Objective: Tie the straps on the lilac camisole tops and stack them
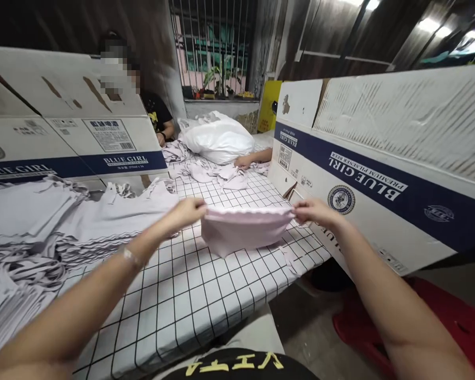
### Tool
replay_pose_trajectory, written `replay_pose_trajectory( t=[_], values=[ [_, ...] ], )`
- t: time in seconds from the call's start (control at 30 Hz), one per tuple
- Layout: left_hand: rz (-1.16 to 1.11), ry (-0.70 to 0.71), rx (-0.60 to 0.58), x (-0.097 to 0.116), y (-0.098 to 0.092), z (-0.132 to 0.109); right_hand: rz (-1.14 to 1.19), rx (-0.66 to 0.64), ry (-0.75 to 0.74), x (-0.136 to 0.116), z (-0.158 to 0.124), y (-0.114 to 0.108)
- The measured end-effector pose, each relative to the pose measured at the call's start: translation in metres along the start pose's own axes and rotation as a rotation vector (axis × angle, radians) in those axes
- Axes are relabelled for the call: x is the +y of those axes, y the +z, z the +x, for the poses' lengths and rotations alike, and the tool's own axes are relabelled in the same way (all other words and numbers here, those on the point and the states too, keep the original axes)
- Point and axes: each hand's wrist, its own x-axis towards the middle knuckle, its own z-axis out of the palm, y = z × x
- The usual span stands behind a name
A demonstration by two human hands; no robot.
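Observation:
A pale pink garment [247, 229] is stretched between my two hands just over the checked tablecloth [206, 295]. My left hand [190, 211] pinches its upper left corner, and my right hand [311, 212] pinches the upper right one. Between them the top edge runs nearly straight, while the lower part hangs down toward the cloth. Beside my left forearm lie stacks of similar pale garments [119, 216] with thin straps. What exact kind of garment I hold does not show clearly.
White and blue cartons stand at the left [75, 142] and right [372, 169]. A white plastic bag [219, 137] and loose pale garments [217, 174] lie farther back. A person [158, 119] sits behind the left carton; another person's hand [243, 161] rests by the bag. A red stool [439, 311] stands lower right.

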Motion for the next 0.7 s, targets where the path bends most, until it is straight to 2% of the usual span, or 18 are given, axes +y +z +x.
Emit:
replay_pose_trajectory(
  t=[0.1,0.17,0.23,0.27,0.3,0.37,0.43,0.57,0.63,0.7],
  values=[
    [-0.002,-0.049,0.214,0.040,-0.083,0.052,0.056,0.136,-0.082,-0.074,0.035,-0.045],
    [-0.026,-0.007,0.338,0.065,-0.126,0.067,0.072,0.195,-0.135,-0.116,0.050,-0.068],
    [-0.012,0.034,0.395,0.082,-0.148,0.066,0.070,0.238,-0.174,-0.139,0.058,-0.082],
    [0.008,0.044,0.392,0.085,-0.148,0.061,0.051,0.254,-0.178,-0.143,0.059,-0.086],
    [0.034,0.049,0.364,0.085,-0.142,0.052,0.020,0.262,-0.170,-0.141,0.058,-0.086],
    [0.093,0.047,0.274,0.072,-0.112,0.027,-0.070,0.231,-0.127,-0.121,0.050,-0.075],
    [0.156,0.046,0.180,0.047,-0.062,-0.003,-0.149,0.133,-0.062,-0.083,0.036,-0.051],
    [0.239,0.079,0.016,-0.016,0.051,-0.071,-0.226,-0.062,0.107,0.012,-0.004,0.016],
    [0.236,0.088,-0.042,-0.036,0.090,-0.101,-0.202,-0.081,0.183,0.052,-0.024,0.042],
    [0.233,0.103,-0.065,-0.045,0.111,-0.123,-0.145,-0.081,0.217,0.078,-0.042,0.055]
  ],
)
